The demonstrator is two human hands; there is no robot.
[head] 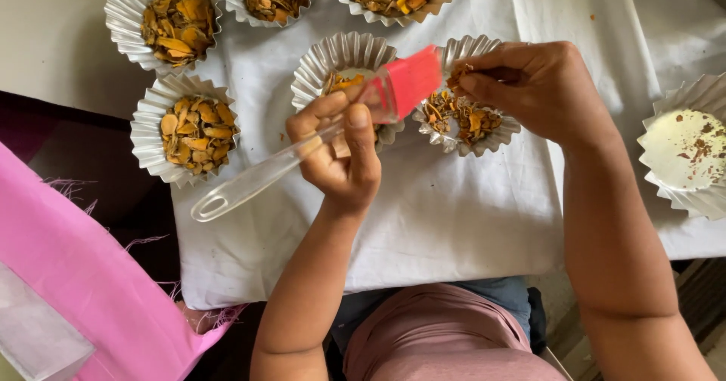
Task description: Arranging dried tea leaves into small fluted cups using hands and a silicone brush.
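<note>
above the foil cups, left hand [344,154] gripping pastry brush [318,135], right hand [537,86] pinching its bristles

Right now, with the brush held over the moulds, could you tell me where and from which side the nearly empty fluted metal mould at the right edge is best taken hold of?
Probably by the fluted wall of the nearly empty silver mould, on its near side, coming from the right. That side overhangs the white cloth, clear of the right hand, and the ridges offer purchase.

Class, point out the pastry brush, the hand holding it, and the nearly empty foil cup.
pastry brush [407,81], head view, on its red bristles
left hand [342,150], head view, mid-hand
nearly empty foil cup [681,148], head view, on its pale base
</note>
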